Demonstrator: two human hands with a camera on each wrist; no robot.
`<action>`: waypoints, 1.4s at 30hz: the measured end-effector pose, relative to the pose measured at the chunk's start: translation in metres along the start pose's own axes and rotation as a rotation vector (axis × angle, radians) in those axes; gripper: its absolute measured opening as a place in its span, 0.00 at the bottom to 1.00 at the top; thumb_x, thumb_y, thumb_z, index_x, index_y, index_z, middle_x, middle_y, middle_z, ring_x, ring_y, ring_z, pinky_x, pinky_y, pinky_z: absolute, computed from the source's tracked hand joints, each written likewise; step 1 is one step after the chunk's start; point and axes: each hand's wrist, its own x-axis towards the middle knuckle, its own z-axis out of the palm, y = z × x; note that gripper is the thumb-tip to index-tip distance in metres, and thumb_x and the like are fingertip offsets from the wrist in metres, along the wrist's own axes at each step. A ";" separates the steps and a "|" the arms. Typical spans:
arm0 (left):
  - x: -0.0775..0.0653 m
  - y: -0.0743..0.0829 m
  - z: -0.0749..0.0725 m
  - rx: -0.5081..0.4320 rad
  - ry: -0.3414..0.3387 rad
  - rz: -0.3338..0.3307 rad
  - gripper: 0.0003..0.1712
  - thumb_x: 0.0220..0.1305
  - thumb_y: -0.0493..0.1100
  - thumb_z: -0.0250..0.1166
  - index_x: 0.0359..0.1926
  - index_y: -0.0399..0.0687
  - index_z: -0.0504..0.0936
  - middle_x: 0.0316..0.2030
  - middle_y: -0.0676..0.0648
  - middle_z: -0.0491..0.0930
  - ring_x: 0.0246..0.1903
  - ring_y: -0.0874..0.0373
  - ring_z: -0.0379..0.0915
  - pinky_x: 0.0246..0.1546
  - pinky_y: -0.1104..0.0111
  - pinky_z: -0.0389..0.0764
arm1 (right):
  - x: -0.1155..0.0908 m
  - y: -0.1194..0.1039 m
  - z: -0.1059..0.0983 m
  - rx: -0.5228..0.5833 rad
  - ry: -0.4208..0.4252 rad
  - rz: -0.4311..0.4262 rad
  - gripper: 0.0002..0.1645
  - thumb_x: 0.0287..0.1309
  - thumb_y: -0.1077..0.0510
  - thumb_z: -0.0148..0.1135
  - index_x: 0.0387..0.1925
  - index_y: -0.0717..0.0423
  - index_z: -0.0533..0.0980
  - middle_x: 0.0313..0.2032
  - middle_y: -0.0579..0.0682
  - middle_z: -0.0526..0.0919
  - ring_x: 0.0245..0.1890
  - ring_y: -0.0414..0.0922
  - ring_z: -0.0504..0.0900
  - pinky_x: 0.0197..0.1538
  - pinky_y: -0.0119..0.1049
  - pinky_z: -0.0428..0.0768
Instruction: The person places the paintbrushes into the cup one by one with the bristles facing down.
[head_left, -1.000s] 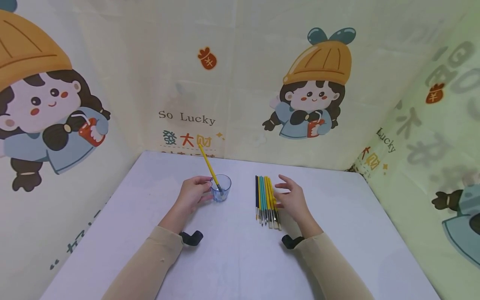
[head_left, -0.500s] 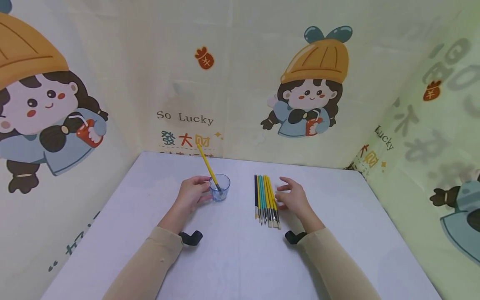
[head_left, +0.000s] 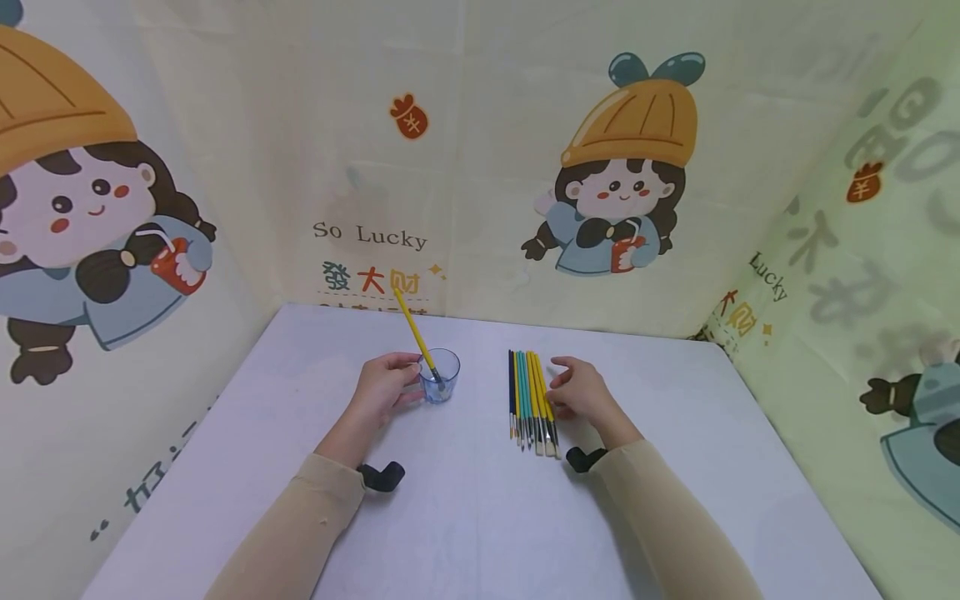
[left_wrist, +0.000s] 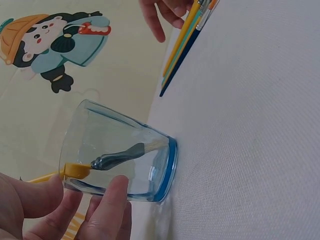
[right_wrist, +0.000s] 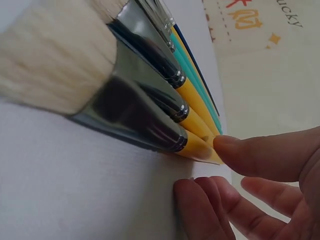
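My left hand (head_left: 381, 387) holds a clear glass cup (head_left: 452, 375) by its left side, thumb near the rim and fingers along the wall. The cup stands upright. One yellow-handled paintbrush (head_left: 415, 325) leans in it, bristles down, as the left wrist view also shows. To the right lies a row of paintbrushes (head_left: 522, 383) with black, teal and yellow handles, bristles towards me. Beside the row's right edge is my right hand (head_left: 588, 393). In the right wrist view its thumb (right_wrist: 265, 152) meets the outermost yellow handle (right_wrist: 200, 149), while the bent fingers stay apart from the thumb.
A white table surface (head_left: 465, 517) carries everything. Behind it and at both sides hang cloth walls (head_left: 480, 167) printed with cartoon figures and lettering. A black wrist mount (head_left: 384, 477) sticks out at the left cuff, another (head_left: 585, 460) at the right.
My right hand draws back slightly to the right, then returns to the row's right edge with thumb and fingers closer together. The left hand, cup and leaning paintbrush stay in place.
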 end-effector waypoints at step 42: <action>0.005 -0.003 0.000 0.002 0.000 0.009 0.19 0.80 0.42 0.64 0.67 0.50 0.82 0.66 0.40 0.75 0.65 0.45 0.77 0.62 0.55 0.89 | 0.007 -0.005 -0.005 -0.095 -0.102 0.045 0.42 0.55 0.65 0.72 0.73 0.52 0.75 0.54 0.61 0.82 0.37 0.51 0.86 0.39 0.34 0.91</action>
